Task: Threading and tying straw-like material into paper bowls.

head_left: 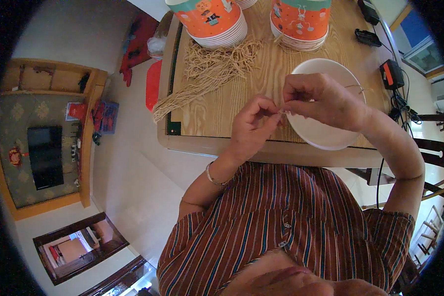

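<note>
My left hand (251, 126) and my right hand (320, 101) meet fingertip to fingertip over the near edge of a wooden table (217, 108). Both pinch a thin beige string (282, 112), whose far end shows past my right hand (359, 89). Under my right hand lies a white paper bowl (320, 135), upside down or empty, I cannot tell which. A loose bundle of the same beige strings (207, 74) is spread on the table to the left of my hands.
Two stacks of orange-and-teal printed paper bowls (214, 19) (301, 22) stand at the table's far side. Black devices, one with orange (390, 74), and cables lie at the right edge. A wooden chair (434, 158) is on the right; a television cabinet (44, 153) stands far left.
</note>
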A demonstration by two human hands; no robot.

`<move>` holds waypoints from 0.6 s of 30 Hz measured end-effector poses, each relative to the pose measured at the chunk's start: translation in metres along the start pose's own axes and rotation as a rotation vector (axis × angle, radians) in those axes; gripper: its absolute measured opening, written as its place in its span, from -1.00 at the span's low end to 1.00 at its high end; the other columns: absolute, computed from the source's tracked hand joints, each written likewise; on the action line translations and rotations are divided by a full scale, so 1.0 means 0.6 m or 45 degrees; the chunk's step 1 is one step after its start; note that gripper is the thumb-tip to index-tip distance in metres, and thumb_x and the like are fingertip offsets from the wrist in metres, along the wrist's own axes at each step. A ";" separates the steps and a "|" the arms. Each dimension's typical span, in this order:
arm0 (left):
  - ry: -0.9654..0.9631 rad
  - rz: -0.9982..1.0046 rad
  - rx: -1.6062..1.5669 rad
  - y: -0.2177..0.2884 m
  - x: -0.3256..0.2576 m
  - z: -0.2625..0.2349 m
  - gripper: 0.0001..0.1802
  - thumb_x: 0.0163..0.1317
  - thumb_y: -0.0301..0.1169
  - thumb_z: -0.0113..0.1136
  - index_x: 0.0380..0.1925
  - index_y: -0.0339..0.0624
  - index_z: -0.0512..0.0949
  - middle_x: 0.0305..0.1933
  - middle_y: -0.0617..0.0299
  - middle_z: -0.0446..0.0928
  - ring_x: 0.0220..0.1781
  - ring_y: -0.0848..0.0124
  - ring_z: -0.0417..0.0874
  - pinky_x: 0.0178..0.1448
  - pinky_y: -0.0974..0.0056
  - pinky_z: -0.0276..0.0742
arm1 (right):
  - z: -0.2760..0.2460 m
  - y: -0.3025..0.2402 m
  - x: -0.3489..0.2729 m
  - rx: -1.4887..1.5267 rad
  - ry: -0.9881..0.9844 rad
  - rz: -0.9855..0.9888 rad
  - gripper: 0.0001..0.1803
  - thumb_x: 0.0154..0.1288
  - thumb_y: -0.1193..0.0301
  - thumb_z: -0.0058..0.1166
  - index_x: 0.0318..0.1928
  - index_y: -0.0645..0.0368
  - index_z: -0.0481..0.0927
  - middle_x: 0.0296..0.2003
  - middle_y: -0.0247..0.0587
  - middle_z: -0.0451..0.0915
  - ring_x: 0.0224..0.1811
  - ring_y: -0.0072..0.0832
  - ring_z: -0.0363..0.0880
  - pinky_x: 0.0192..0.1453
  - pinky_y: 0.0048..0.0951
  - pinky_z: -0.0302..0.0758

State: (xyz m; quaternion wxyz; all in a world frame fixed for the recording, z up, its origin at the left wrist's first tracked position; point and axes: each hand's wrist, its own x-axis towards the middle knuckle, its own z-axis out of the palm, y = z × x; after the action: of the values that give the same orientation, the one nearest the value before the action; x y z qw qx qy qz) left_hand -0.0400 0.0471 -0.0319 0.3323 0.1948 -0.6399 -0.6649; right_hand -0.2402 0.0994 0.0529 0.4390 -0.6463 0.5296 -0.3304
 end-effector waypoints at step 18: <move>0.143 0.027 0.156 -0.008 -0.014 0.029 -0.87 0.11 -0.66 0.17 -0.40 -0.25 0.42 -0.29 0.25 0.43 -0.19 0.48 0.47 -0.03 0.40 0.40 | 0.000 -0.030 0.000 -0.432 -0.052 -0.203 -0.81 0.27 0.34 0.12 -0.27 0.21 0.49 -0.41 0.00 0.61 -0.33 -0.04 0.60 -0.22 -0.16 0.51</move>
State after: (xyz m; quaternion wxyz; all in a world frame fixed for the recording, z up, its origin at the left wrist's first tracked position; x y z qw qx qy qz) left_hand -0.0469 0.0656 -0.0363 0.3623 0.2451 -0.6616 -0.6090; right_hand -0.2331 0.1000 0.0693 0.3066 -0.7574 0.5160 -0.2569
